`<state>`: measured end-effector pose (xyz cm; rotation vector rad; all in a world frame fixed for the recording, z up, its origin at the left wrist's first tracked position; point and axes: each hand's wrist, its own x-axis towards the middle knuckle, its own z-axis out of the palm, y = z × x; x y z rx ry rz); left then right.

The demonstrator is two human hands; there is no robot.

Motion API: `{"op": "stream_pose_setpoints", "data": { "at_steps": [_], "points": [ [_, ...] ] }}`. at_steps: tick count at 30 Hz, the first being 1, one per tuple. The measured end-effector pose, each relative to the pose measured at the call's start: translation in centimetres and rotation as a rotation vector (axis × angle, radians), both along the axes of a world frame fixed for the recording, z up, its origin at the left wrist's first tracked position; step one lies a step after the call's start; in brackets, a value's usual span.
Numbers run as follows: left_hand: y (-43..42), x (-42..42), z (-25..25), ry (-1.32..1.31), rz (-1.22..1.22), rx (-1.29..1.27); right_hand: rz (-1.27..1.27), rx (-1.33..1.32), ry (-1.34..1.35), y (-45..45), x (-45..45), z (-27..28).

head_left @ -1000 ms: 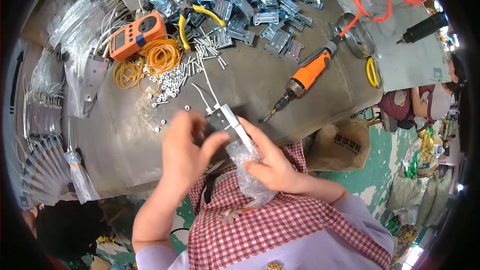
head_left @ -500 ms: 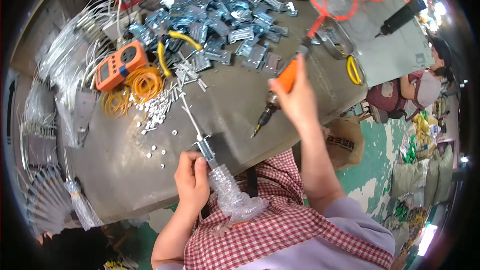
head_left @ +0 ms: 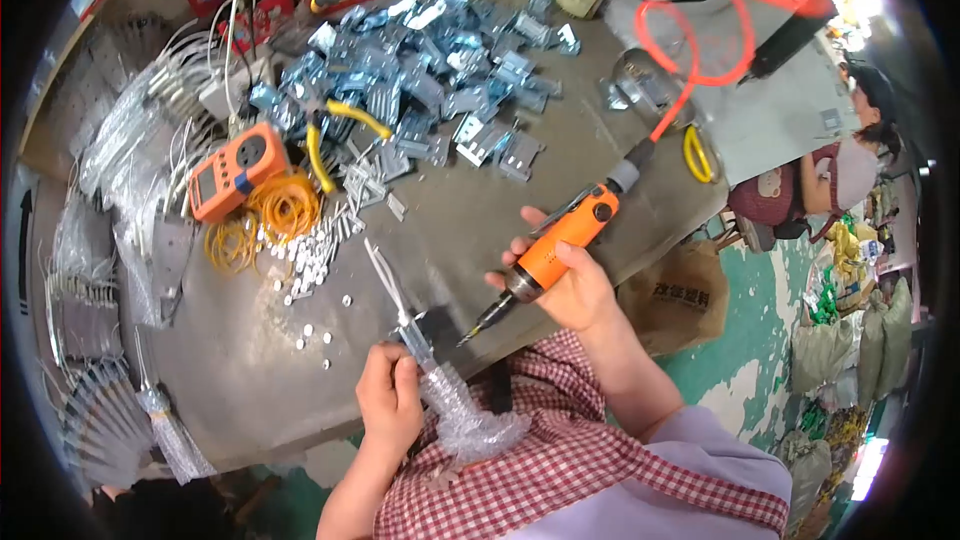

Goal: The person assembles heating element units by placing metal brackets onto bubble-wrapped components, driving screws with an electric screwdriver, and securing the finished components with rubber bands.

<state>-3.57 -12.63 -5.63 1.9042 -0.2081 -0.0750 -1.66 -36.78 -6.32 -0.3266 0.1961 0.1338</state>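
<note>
My left hand is closed at the table's front edge, pinching a small metal bracket. White wires run out of the bracket's far end, and a bubble-wrapped part trails from its near end over the apron. Across the palm of my right hand lies an orange power screwdriver, held under the thumb with the fingers round its far side. Its bit points down and left, toward the bracket but apart from it. A red coiled cord leads from the tool's rear.
Blue-filmed metal brackets are heaped at the back. Nearer lie yellow-handled pliers, white caps, yellow rubber bands and an orange meter. Wired parts line the left side. A person sits at the right.
My right hand has turned palm up and brought the screwdriver down and left, its bit now closer to the bracket. My left hand keeps its hold; the view has shifted slightly.
</note>
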Motion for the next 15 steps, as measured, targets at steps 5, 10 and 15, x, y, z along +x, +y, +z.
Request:
{"op": "stream_pose_setpoints", "data": {
  "at_steps": [5, 10, 15],
  "points": [
    [0.0, 0.1, -0.2, 0.001, -0.027, -0.003, -0.034, -0.122, -0.148, 1.2, -0.9, -0.9],
    [0.1, 0.3, -0.4, 0.048, -0.038, -0.016, -0.048, -0.118, -0.290, 0.8, -0.6, -0.4],
    [-0.2, 0.5, -0.3, -0.001, -0.043, -0.017, -0.120, 0.030, -0.225, 1.2, -0.8, -0.5]
  ]
}}
